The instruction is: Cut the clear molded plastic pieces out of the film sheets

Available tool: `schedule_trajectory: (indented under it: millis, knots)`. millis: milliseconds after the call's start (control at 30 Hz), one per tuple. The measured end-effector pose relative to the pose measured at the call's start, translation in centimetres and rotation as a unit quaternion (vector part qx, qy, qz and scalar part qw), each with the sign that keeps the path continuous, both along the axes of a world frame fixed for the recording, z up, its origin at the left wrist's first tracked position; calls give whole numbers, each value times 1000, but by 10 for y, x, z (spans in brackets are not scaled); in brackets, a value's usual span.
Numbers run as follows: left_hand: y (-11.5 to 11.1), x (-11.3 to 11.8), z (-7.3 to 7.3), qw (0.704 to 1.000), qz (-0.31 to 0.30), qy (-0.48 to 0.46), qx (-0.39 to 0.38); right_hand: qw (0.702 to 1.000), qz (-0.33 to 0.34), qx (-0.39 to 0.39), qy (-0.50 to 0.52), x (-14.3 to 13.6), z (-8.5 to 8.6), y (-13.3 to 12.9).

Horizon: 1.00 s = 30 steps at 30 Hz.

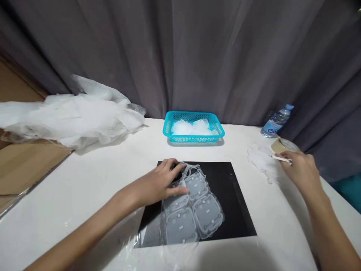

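Observation:
My left hand (166,180) lies over the upper left of a group of translucent, rounded-square plastic pieces (208,211), thumb and fingers apart. Thin clear strands (194,170) are bunched at the top of these pieces. They rest on a black mat (237,210), and clear plastic film (149,231) spreads at its lower left. My right hand (301,171) is closed on a slim white stick-like tool (282,159), its exact kind unclear. That hand is at the right, just in front of a roll of tape (278,146) and beside a flat heap of thin clear scraps (262,160).
A turquoise basket (194,139) with translucent white pieces inside stands at the back. Behind the tape is a water bottle (275,122). White plastic bags (81,116) are piled at the left over a cardboard box (31,165). A grey curtain (197,56) hangs along the table's back edge.

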<state>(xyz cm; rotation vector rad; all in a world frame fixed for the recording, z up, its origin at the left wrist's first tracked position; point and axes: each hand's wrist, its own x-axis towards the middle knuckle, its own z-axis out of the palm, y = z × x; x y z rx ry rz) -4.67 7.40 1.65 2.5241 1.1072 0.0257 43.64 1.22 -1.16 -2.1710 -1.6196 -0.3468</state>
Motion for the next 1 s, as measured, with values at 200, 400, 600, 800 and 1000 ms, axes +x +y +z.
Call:
schedule_trajectory:
  millis: [200, 400, 600, 800, 1000]
  knots:
    - [-12, 12, -31, 999, 25, 4, 35, 996, 68, 51, 2, -69, 14, 0]
    - [11, 1, -30, 999, -4, 20, -26, 886, 291, -283, 225, -179, 18, -21]
    - [29, 3, -28, 997, -26, -69, 16, 858, 294, -358, 221, -216, 23, -43]
    - [33, 10, -36, 976, 99, -105, 160, 851, 291, -398, 181, -214, 26, -45]
    - [28, 16, -33, 953, 114, -102, 260, 886, 307, -280, 206, -201, 29, -36]
